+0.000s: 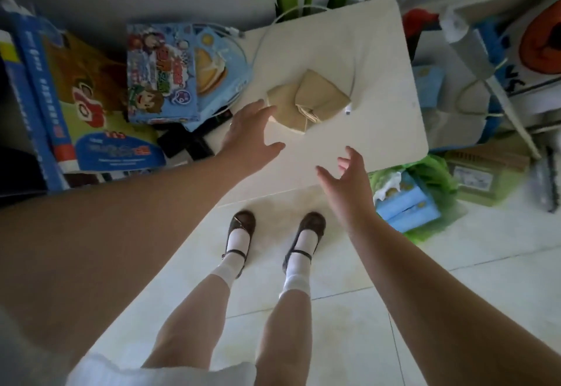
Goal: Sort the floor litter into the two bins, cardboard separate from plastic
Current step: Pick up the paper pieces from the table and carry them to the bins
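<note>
A crumpled brown cardboard piece (309,99) lies on a white board (364,52) that rests flat in front of me. My left hand (252,133) is open with fingers spread, its fingertips just left of the cardboard. My right hand (349,176) is open too, hovering over the board's near edge, below and right of the cardboard. Neither hand holds anything.
Colourful printed cartons (161,73) and blue boxes (36,88) are stacked at the left. A green plastic bag with blue packets (409,200) lies on the tile floor at the right, beside a flat cardboard box (485,170). My feet (273,234) stand near the board.
</note>
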